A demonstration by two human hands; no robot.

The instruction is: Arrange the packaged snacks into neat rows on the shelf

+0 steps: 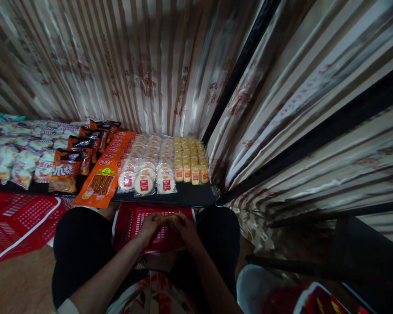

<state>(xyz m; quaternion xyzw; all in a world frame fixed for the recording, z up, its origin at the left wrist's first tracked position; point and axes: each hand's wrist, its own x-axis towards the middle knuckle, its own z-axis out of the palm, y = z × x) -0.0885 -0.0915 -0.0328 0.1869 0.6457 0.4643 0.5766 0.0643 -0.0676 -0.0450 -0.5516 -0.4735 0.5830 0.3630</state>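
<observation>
A small yellowish snack pack (pixel 168 219) is held between my two hands over a red plastic basket (pixel 134 213) with a white rim. My left hand (pixel 149 226) pinches its left end, and my right hand (pixel 186 226) closes on the right end. Just beyond the basket, on the black shelf (pixel 186 196), stand rows of yellow wrapped snack packs (pixel 191 163). Left of these lie clear-wrapped round white crackers (pixel 144 181). The pack's print is too dark and blurred to read.
A long orange snack bag (pixel 105 172) overhangs the shelf's front edge. Orange-and-black bags (pixel 64 170) and white bags (pixel 22 168) fill the left. Another red basket (pixel 19 226) stands lower left. Black poles (pixel 239 69) and striped curtains (pixel 144 65) enclose the back and right.
</observation>
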